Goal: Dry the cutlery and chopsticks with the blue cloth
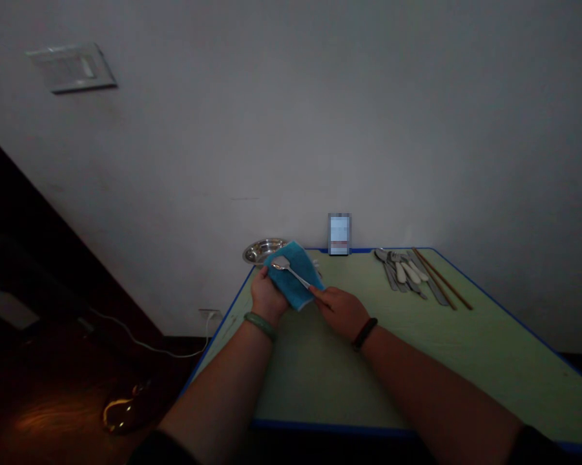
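My left hand (268,294) holds a blue cloth (298,266) with a pale edge, spread over the palm and fingers. On top of the cloth lies the bowl end of a metal spoon (291,268), which slants down to the right. My right hand (342,309) pinches the handle end of this spoon. Both hands are raised over the left part of the table. Just behind the cloth is a shiny metal bowl (258,252), partly covered by it. The left fingers under the cloth are mostly hidden.
On the green, blue-edged table (469,368), several knives, forks and spoons (407,271) lie at the back right. Beside them are wooden chopsticks (443,279). A lit phone (339,234) stands against the wall. A white cable (165,352) runs to a wall socket (210,314) at left.
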`<state>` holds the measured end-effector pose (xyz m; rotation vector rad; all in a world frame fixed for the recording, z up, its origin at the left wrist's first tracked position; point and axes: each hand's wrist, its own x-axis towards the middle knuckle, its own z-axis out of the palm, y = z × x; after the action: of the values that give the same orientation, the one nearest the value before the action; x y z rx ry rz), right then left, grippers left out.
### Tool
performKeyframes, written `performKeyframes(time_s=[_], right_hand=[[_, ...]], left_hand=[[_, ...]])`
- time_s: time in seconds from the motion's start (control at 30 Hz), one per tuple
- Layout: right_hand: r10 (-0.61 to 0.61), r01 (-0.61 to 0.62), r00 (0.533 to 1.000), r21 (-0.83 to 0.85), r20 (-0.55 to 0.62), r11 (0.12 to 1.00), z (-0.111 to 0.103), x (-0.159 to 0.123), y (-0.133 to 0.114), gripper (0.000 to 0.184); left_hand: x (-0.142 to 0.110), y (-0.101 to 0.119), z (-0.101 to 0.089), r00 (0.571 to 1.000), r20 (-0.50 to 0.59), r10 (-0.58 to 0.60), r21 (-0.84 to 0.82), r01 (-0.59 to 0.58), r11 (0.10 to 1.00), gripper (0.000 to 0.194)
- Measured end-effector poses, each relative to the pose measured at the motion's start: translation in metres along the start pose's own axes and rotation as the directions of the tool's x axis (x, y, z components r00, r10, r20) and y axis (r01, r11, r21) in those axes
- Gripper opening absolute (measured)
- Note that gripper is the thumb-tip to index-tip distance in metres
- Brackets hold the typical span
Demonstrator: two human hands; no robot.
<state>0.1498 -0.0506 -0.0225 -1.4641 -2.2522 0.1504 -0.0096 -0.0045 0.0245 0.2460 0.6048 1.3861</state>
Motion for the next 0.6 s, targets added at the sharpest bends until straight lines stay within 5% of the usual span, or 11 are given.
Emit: performKeyframes(time_s=[0.37, 0.6], right_hand=[[-0.017, 0.025, 0.997, 0.105, -0.081, 0.994, 0.002, -0.001, 0.005, 0.044], [0.097, -0.053, 0.986, 0.298, -0.133, 0.953, 0.001, 0.0, 0.007, 0.042]], left_hand=[[0.015, 0.003, -0.014, 0.998, -0.043, 0.052, -0.062, -0.055, 0.997, 0.044], [0.019, 0.004, -0.019, 0.996, -0.048, 0.071, -0.047, -0.073, 0.996, 0.044]])
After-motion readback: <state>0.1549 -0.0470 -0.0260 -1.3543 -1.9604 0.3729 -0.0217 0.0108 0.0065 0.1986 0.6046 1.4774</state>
